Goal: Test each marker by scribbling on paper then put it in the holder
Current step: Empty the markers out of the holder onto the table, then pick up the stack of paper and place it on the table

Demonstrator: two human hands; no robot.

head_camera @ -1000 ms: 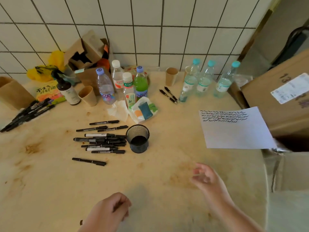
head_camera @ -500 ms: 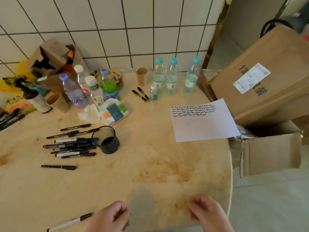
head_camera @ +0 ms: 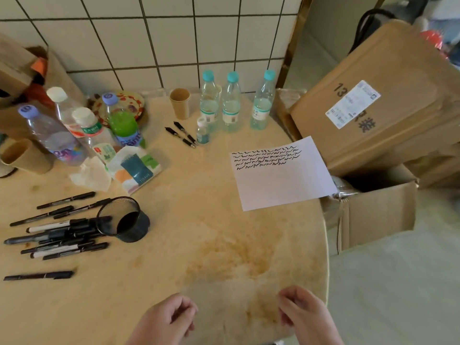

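Currently, the left hand (head_camera: 165, 319) and right hand (head_camera: 307, 313) are seen loosely curled, nothing visibly gripped, above the table (head_camera: 211, 245) near edge. Markers (head_camera: 57, 232) are piled beside the mesh holder (head_camera: 123, 220); the scribbled paper (head_camera: 281, 178) lies well apart, rightward.

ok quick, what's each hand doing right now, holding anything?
Left hand: fingers curled loosely, no marker visible in it; cannot tell whether it grips anything.
Right hand: fingers curled in, nothing visible in it; cannot tell either.
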